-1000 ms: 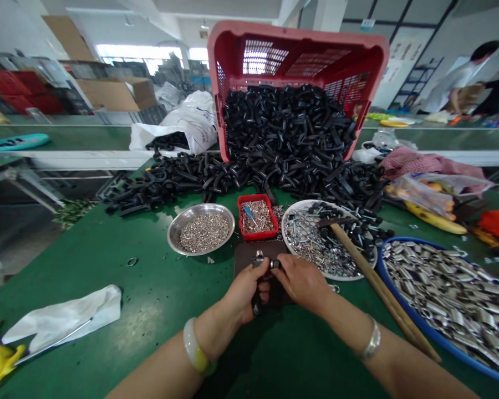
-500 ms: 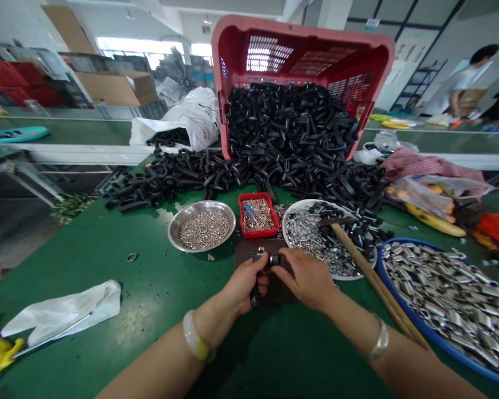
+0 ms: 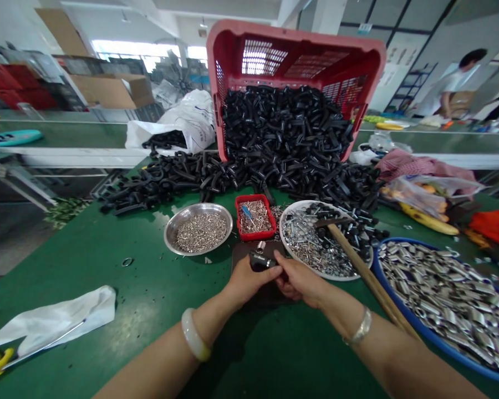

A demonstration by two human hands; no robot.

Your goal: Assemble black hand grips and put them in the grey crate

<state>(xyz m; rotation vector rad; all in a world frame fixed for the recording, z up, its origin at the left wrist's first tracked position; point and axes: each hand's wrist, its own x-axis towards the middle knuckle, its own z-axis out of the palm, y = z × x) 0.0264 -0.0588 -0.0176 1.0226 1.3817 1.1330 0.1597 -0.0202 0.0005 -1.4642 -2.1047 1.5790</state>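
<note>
My left hand (image 3: 245, 282) is closed around a black plastic handle-like part (image 3: 258, 260), its thumb lying along the near side. Against the part's right end, my right hand (image 3: 299, 279) has its fingers and thumb pinched together; the tips are partly hidden. A shiny metal sleeve (image 3: 261, 246) shows just beyond the black part; I cannot tell whether it is attached. Both hands are over a dark square plate (image 3: 238, 255) on the green table. Beyond them stands a red tray (image 3: 255, 237) of small rivet-like pieces, with a blue-handled tool (image 3: 247, 211) on top.
A steel bowl (image 3: 170, 244) of small metal pieces stands left. On the right, a hammer (image 3: 357, 260) lies across a white basin (image 3: 285, 221) of screws, beside a blue basin (image 3: 403, 316) of metal sleeves. A red crate (image 3: 293, 36) spills black parts. A person (image 3: 451, 91) is far right.
My hands have drawn closer together and the black part has turned, its body now lying more sideways. My left thumb has moved rightward along it. The view has shifted slightly.
</note>
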